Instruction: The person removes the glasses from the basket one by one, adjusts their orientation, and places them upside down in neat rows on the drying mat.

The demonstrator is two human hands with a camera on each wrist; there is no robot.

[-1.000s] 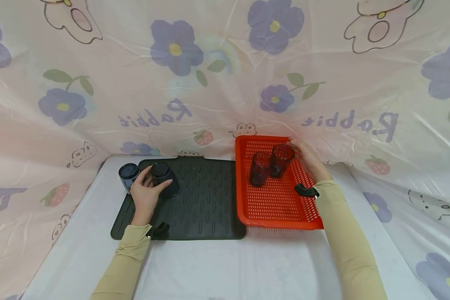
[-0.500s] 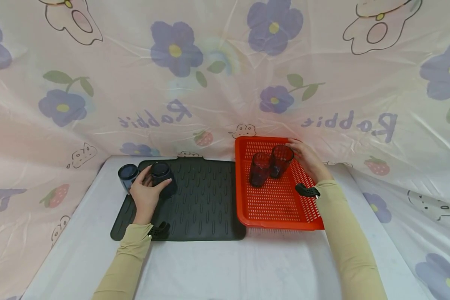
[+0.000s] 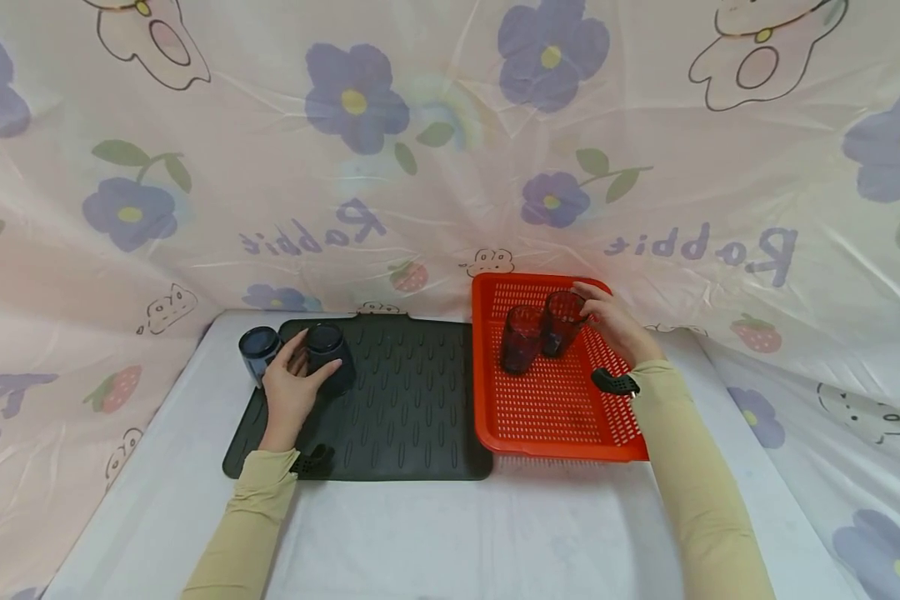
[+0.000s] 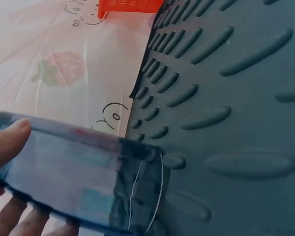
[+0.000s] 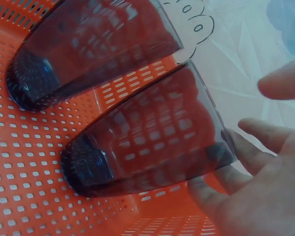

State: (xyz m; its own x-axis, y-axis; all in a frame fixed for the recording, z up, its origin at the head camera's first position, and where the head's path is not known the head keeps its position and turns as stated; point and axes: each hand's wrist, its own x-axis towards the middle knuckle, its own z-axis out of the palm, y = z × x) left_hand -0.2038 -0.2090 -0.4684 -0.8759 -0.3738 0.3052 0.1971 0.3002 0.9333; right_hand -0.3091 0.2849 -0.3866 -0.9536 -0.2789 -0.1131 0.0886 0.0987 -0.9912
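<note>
On the white surface (image 3: 435,533), a red perforated plastic tray (image 3: 555,408) held two dark tinted tumblers. Our right hand (image 3: 615,325) touched the rear tumbler (image 3: 564,321) with loose fingers; our left hand (image 3: 291,390) gripped a blue-tinted tumbler (image 3: 328,369) on the dark ribbed mat (image 3: 405,408).

We see a matt, ribbed dark rubber mat (image 3: 397,400), a glossy perforated red plastic tray (image 3: 555,408), smooth translucent dark plastic tumblers (image 3: 562,321), and shiny, crinkled flower-printed plastic sheeting (image 3: 435,167).
</note>
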